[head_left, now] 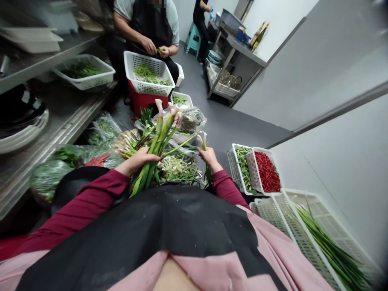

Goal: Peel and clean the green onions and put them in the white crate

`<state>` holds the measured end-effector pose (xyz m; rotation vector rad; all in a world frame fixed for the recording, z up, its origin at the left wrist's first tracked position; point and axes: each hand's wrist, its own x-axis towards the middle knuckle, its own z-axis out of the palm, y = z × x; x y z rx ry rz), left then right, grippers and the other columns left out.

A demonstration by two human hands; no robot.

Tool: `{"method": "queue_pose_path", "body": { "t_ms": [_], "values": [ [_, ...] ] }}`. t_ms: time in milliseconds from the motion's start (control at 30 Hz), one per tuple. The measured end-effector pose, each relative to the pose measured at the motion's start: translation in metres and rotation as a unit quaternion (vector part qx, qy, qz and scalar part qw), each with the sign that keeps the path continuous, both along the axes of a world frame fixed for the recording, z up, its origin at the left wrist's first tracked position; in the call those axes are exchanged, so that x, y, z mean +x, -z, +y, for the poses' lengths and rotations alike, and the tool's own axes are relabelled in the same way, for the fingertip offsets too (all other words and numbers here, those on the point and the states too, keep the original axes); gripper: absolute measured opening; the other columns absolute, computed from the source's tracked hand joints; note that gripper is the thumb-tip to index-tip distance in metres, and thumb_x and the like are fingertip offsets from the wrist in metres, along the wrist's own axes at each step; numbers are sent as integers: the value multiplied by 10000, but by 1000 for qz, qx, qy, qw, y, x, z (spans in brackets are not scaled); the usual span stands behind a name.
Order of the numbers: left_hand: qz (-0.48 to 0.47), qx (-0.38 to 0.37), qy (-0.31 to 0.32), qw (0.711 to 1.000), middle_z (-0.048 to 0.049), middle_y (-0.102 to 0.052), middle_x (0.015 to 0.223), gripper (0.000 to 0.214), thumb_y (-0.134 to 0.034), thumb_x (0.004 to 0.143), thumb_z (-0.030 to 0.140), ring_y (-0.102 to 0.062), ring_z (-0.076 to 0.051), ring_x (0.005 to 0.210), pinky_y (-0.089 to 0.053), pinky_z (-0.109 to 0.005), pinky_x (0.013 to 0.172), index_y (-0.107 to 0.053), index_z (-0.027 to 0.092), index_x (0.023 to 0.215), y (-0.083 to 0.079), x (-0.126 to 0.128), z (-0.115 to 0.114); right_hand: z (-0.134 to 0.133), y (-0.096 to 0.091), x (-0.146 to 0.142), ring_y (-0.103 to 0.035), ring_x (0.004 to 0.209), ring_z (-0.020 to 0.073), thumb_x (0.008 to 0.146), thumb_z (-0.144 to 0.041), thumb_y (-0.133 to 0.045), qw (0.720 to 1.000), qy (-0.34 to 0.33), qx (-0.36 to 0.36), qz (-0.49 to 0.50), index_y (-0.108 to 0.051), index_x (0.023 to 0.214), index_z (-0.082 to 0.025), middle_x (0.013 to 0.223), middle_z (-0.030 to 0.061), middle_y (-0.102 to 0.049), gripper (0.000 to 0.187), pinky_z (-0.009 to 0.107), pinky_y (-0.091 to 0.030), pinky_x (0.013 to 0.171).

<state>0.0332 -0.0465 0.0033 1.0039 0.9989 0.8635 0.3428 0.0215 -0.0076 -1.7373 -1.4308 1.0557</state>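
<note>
My left hand (138,160) is closed round a thick bunch of green onions (156,147), their pale root ends pointing up and away from me. My right hand (208,158) is closed on a single green onion stalk (203,142), held upright just right of the bunch. Below both hands a heap of loose green onions (178,167) lies on the floor in front of my black apron.
White baskets at my right hold trimmed green onions (329,248), red chillies (267,171) and green chillies (244,165). Bagged greens (75,157) lie by a steel shelf unit (63,117) at left. A seated person (148,28) works over a white basket (148,74) ahead.
</note>
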Motion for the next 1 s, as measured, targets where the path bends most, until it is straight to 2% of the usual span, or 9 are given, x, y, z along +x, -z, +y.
{"method": "queue_pose_path", "body": {
  "t_ms": [100, 200, 400, 533, 667, 767, 867, 933, 1000],
  "values": [
    [8, 14, 15, 1000, -37, -665, 693, 289, -730, 572, 281, -579, -176, 622, -450, -268, 568, -673, 119, 805, 2, 0, 3, -24, 4, -40, -341, 378, 44, 692, -504, -636, 994, -36, 7, 98, -601, 664, -130, 462, -48, -469, 377, 192, -249, 387],
    [1, 31, 31, 999, -36, -663, 735, 300, -725, 581, 269, -579, -174, 650, -458, -270, 596, -684, 117, 837, 4, 3, 4, -42, -5, -79, -299, 381, 39, 686, -500, -649, 974, -101, -36, 199, -642, 791, -147, 494, -63, -446, 369, 193, -223, 373],
    [13, -11, 24, 1000, -36, -669, 706, 300, -734, 555, 252, -582, -186, 617, -473, -295, 587, -676, 121, 818, 3, 10, 2, -46, -15, -112, -311, 415, 51, 629, -407, -728, 964, -172, -62, 194, -625, 653, -147, 441, -58, -408, 280, 199, -221, 389],
    [24, -3, 21, 999, -25, -654, 678, 278, -723, 570, 258, -569, -174, 589, -456, -283, 565, -671, 125, 808, 0, 10, 1, -43, -9, -103, -308, 394, 46, 601, -362, -747, 959, -181, -99, 194, -546, 579, -159, 438, -57, -414, 286, 201, -210, 381],
    [31, 9, 25, 999, -12, -618, 632, 265, -730, 555, 271, -545, -160, 557, -433, -270, 534, -655, 119, 760, 0, 7, 3, -37, -16, -78, -233, 365, 32, 594, -371, -734, 914, -186, -175, 316, -535, 678, -175, 448, -89, -350, 291, 192, -182, 379],
    [37, -7, -1, 999, 4, -585, 582, 261, -736, 546, 280, -519, -142, 508, -410, -258, 495, -634, 122, 727, 6, 0, 5, -20, -38, -41, -157, 379, 18, 639, -363, -683, 919, -77, -78, 379, -493, 728, -193, 527, -86, -394, 271, 186, -178, 387],
    [19, -23, -40, 999, 2, -583, 588, 291, -743, 539, 287, -517, -136, 505, -409, -251, 487, -629, 121, 748, 12, -7, 8, -1, -59, 1, -136, 391, 24, 702, -368, -631, 939, 5, 38, 343, -490, 758, -201, 558, -85, -381, 225, 190, -174, 393],
    [3, -29, -55, 998, -3, -591, 604, 313, -749, 528, 278, -525, -138, 516, -417, -253, 494, -633, 118, 771, 14, -9, 9, 3, -64, 15, -169, 392, 34, 717, -395, -626, 962, 3, 67, 264, -535, 786, -198, 528, -90, -337, 228, 196, -186, 398],
    [-1, -34, -60, 998, -3, -592, 605, 321, -752, 522, 271, -529, -141, 514, -420, -256, 493, -632, 119, 778, 14, -8, 9, -4, -60, 12, -264, 413, 47, 698, -409, -657, 983, -42, 75, 161, -594, 867, -183, 532, -77, -390, 289, 201, -249, 427]
  ]
}}
